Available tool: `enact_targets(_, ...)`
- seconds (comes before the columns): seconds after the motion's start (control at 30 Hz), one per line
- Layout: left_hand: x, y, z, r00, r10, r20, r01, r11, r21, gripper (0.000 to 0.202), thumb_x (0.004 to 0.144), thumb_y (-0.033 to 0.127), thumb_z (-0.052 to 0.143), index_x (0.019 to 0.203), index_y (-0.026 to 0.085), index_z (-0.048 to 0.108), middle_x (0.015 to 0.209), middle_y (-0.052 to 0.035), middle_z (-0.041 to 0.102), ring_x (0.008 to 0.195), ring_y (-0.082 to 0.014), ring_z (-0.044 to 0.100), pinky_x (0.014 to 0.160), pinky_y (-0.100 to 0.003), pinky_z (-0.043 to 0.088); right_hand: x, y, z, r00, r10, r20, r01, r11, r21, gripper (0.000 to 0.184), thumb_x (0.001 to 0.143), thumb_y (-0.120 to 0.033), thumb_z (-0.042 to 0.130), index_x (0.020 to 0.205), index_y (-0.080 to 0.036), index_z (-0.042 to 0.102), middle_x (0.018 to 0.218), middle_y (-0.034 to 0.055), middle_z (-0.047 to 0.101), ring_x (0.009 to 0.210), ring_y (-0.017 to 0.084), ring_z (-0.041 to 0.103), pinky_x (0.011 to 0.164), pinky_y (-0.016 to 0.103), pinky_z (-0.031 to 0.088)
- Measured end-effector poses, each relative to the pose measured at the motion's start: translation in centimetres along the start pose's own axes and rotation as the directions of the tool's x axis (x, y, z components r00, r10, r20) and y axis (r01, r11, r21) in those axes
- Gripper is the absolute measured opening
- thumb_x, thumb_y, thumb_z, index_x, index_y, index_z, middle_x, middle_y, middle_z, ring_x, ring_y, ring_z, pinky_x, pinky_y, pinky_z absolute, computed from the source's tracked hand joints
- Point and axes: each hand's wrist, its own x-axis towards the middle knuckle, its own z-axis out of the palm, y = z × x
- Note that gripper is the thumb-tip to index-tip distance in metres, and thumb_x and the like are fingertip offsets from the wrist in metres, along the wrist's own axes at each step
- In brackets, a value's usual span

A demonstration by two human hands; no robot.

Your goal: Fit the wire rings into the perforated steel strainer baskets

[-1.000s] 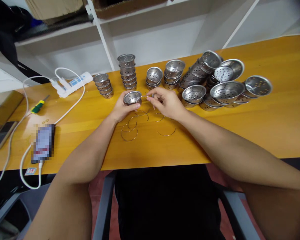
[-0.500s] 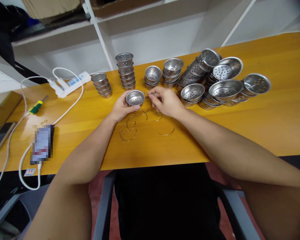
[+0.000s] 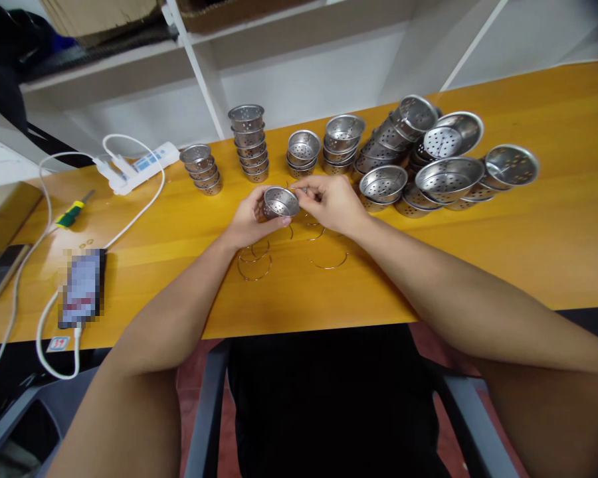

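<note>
A small perforated metal cup is gripped around its side by my left hand, its mouth tilted toward me and to the right. At the cup's right rim, my right hand pinches a thin wire between thumb and fingertips; most of that wire is hidden by the fingers. On the table below the hands lie several curved wire pieces, among them one at the left and one at the right.
Stacked perforated cups stand behind, including a tall stack and a short one. More cups crowd the right. To the left are a power strip, a screwdriver and a phone on a white cable.
My left hand has brought the cup rightward and slightly down, tilting it, so its rim now meets the right fingertips. The right hand has barely moved.
</note>
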Motion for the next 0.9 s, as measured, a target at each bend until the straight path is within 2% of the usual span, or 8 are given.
enact_targets(0.13, -0.2, 0.1, 0.3, 1.000, 0.006, 0.017, -0.006, 1.000, 0.001, 0.087, 0.085, 0.065, 0.116, 0.148, 0.026, 0.071, 0.144, -0.0122, 0.084, 0.131, -0.0274, 0.085, 0.117, -0.046, 0.073, 0.0, 0.1, -0.1, 1.000, 0.028, 0.011, -0.028, 0.999, -0.018, 0.021, 0.108, -0.024, 0.075, 0.117, -0.019, 0.094, 0.068, -0.0052, 0.056, 0.066, 0.018, 0.050, 0.074, 0.037, 0.046)
enact_targets(0.3, -0.2, 0.3, 0.5, 1.000, -0.006, 0.018, 0.006, 1.000, -0.023, 0.084, 0.087, 0.065, 0.115, 0.147, 0.027, 0.071, 0.142, -0.0106, 0.082, 0.129, -0.0258, 0.084, 0.115, -0.044, 0.073, 0.0, 0.3, 0.0, 0.999, 0.029, 0.022, -0.029, 1.000, -0.003, 0.019, 0.106, -0.026, 0.076, 0.112, -0.020, 0.093, 0.069, -0.0043, 0.058, 0.065, 0.018, 0.050, 0.072, 0.037, 0.044)
enact_targets(0.43, -0.3, 0.5, 0.4, 0.999, 0.007, 0.032, -0.009, 0.999, 0.044, 0.085, 0.089, 0.070, 0.111, 0.150, 0.026, 0.070, 0.144, -0.0120, 0.081, 0.129, -0.0275, 0.084, 0.114, -0.045, 0.072, 0.1, 0.4, 0.0, 1.000, 0.023, 0.021, -0.022, 1.000, -0.018, 0.017, 0.105, -0.031, 0.078, 0.110, -0.022, 0.092, 0.066, -0.0044, 0.056, 0.063, 0.018, 0.048, 0.068, 0.036, 0.043)
enact_targets(0.53, -0.4, 0.6, 0.2, 0.993, 0.089, 0.079, -0.101, 0.982, 0.161, 0.083, 0.096, 0.067, 0.106, 0.156, 0.025, 0.067, 0.146, -0.0136, 0.081, 0.130, -0.0296, 0.084, 0.115, -0.046, 0.072, 0.1, 0.3, 0.0, 0.999, 0.035, 0.024, -0.035, 0.999, -0.020, 0.018, 0.103, -0.029, 0.078, 0.112, -0.021, 0.091, 0.065, -0.0052, 0.054, 0.062, 0.018, 0.048, 0.069, 0.037, 0.044)
enact_targets(0.67, -0.5, 1.1, 0.5, 0.966, 0.215, 0.144, -0.250, 0.923, 0.292, 0.079, 0.104, 0.056, 0.096, 0.167, 0.026, 0.059, 0.153, -0.0148, 0.079, 0.135, -0.0321, 0.083, 0.116, -0.047, 0.070, -0.2, -0.5, 0.4, 0.997, 0.070, 0.029, -0.071, 0.996, 0.054, 0.029, 0.102, -0.026, 0.076, 0.129, -0.022, 0.086, 0.064, -0.0084, 0.051, 0.061, 0.019, 0.049, 0.072, 0.038, 0.047)
enact_targets(0.77, -0.5, 1.5, 1.1, 0.962, 0.239, 0.136, -0.271, 0.905, 0.328, 0.091, 0.099, 0.059, 0.101, 0.169, 0.025, 0.055, 0.154, -0.0154, 0.079, 0.136, -0.0342, 0.083, 0.116, -0.049, 0.069, -0.5, -1.4, 0.9, 0.995, 0.096, 0.031, -0.099, 0.987, 0.128, 0.029, 0.103, -0.025, 0.073, 0.131, -0.024, 0.081, 0.063, -0.0090, 0.049, 0.059, 0.019, 0.047, 0.069, 0.038, 0.044)
enact_targets(0.83, -0.5, 1.8, 1.6, 0.972, 0.204, 0.115, -0.231, 0.912, 0.339, 0.098, 0.093, 0.066, 0.106, 0.166, 0.024, 0.056, 0.151, -0.0150, 0.080, 0.132, -0.0346, 0.084, 0.113, -0.048, 0.069, -0.7, -1.9, 1.3, 0.995, 0.098, 0.022, -0.100, 0.984, 0.145, 0.021, 0.103, -0.024, 0.072, 0.123, -0.026, 0.079, 0.063, -0.0085, 0.049, 0.058, 0.019, 0.045, 0.067, 0.038, 0.042)
enact_targets(0.9, -0.5, 1.9, 2.0, 0.980, 0.172, 0.099, -0.196, 0.919, 0.341, 0.094, 0.092, 0.070, 0.106, 0.159, 0.023, 0.059, 0.144, -0.0135, 0.083, 0.126, -0.0327, 0.085, 0.109, -0.046, 0.069, -0.8, -2.2, 1.7, 0.996, 0.089, 0.014, -0.090, 0.983, 0.159, 0.013, 0.101, -0.025, 0.074, 0.113, -0.027, 0.079, 0.063, -0.0078, 0.049, 0.060, 0.018, 0.043, 0.067, 0.037, 0.042)
